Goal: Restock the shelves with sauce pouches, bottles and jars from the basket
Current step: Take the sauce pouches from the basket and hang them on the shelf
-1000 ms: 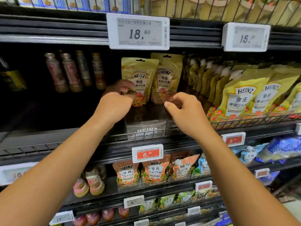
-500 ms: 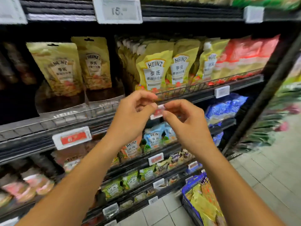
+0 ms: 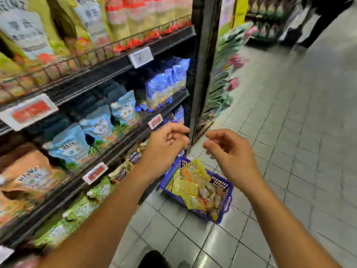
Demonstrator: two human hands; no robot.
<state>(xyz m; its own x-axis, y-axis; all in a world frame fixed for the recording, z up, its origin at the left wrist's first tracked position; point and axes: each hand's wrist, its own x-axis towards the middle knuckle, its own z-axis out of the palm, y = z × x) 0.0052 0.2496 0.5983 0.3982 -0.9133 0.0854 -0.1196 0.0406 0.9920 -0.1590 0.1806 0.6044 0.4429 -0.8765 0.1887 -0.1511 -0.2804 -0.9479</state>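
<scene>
Shelves point(image 3: 108, 72) slide off to the left as the view swings down, away from the yellow packs up top. Left hand point(image 3: 166, 146) has let go, loosely curled, empty. Below, the blue basket point(image 3: 171, 176) on the floor, sauce pouches point(image 3: 191, 182) heaped inside. Right hand point(image 3: 229, 151) half-curled, empty too. Next pick-up looks likely.

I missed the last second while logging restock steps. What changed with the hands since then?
Both hands drew back from the wire-fronted shelf and dropped: left hand and right hand now hang apart, loosely curled, above the blue basket on the floor. Neither hand holds anything; the basket still holds its yellow pouches.
</scene>
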